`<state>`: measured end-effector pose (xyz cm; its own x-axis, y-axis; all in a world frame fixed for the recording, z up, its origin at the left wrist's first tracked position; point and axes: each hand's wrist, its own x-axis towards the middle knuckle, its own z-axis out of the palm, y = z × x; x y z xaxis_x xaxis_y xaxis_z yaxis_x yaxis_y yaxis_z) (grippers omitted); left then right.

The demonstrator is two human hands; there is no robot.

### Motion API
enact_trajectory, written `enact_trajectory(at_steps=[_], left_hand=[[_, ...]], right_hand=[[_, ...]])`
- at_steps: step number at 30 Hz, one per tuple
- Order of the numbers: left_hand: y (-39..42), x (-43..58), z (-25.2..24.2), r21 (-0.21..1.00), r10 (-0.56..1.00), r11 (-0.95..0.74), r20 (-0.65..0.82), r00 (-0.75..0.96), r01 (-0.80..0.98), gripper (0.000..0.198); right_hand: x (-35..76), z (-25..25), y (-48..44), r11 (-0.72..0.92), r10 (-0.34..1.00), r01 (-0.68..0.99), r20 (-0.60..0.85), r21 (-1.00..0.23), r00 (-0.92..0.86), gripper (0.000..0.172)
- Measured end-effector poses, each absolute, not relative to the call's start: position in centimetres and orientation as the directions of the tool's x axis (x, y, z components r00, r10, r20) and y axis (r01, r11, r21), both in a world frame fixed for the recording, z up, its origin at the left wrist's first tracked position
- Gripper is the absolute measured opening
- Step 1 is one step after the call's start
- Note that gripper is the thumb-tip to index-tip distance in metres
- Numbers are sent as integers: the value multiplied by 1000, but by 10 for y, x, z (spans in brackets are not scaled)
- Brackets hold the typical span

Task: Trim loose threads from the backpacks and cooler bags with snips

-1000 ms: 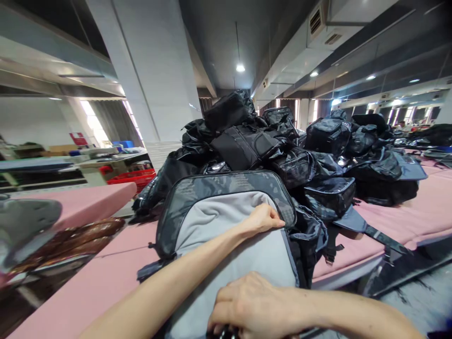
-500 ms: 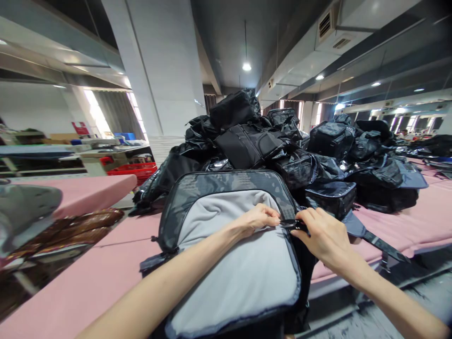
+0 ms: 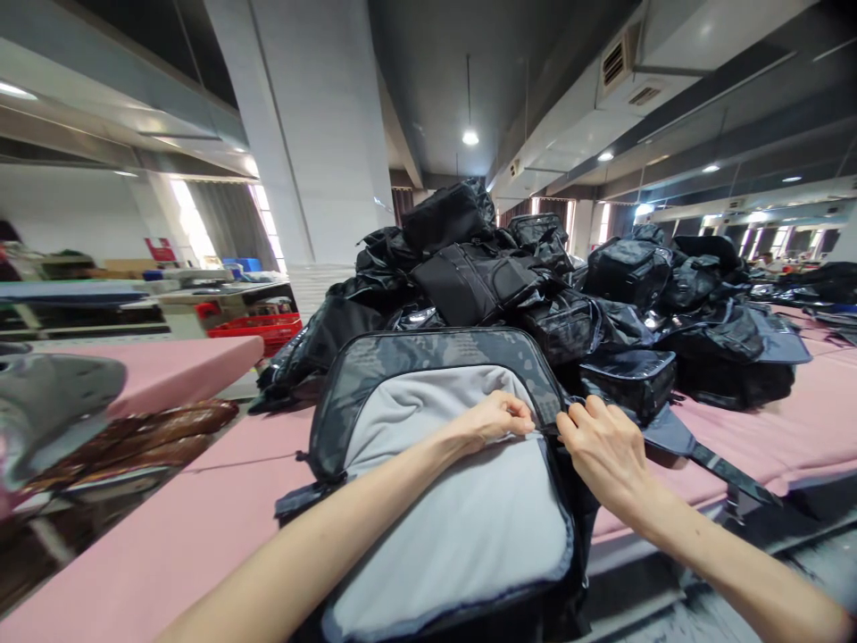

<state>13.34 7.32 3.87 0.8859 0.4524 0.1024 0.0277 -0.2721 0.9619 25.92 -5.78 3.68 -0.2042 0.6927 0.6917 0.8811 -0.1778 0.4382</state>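
Observation:
In front of me a dark camouflage backpack (image 3: 428,344) lies open, its pale grey lining (image 3: 461,527) facing up and a dark binding running round the flap. My left hand (image 3: 499,420) pinches the edge of the lining at the right side of the opening, thumb against fingertips. Just to the right of it, my right hand (image 3: 603,442) is closed on the dark edge of the same backpack at that corner. My fingers cover the exact spot, so a zipper pull there cannot be made out. Both backs of the hands face up.
A tall heap of black and camouflage bags (image 3: 475,277) rises behind the backpack on a pink-covered table (image 3: 750,446). A loose strap (image 3: 733,473) lies to the right. At the left stand a grey chair (image 3: 60,393), a red basket (image 3: 258,330) and a pillar (image 3: 314,134).
My right hand has shifted slightly left, nearer my left hand, and its fingers have curled tighter over the backpack's edge. The black piece between the hands is now mostly covered. The view has moved slightly.

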Motion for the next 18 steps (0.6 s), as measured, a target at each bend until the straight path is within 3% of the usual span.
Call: enact_trajectory(at_steps=[3,5,7,11,14,18], left_hand=[[75,130,42,960,464,-279,114,879,23,18],[82,124,46,950,444,-310,127,887,20,25],[93,110,53,932,460,-360,135,877,45,42],[107,56,67,804,564,-558,188,804,203,61],[100,-6,71,599,614,-699,221,758,391,54],[71,-74,58,516,721,-651,192,666,557,38]], right_hand=[[260,40,-58,-179,679,881,703,438,-212,24],[267,39,-61,-185,663,912,732,367,-159,18],[278,33,-64,-137,641,971,765,195,-63,3],[297,5,-65,125,676,970,733,-209,71,29],[303,-15,-52,206,601,909,780,-362,174,29],[303,-23,-20,329,506,817,819,-473,270,16]])
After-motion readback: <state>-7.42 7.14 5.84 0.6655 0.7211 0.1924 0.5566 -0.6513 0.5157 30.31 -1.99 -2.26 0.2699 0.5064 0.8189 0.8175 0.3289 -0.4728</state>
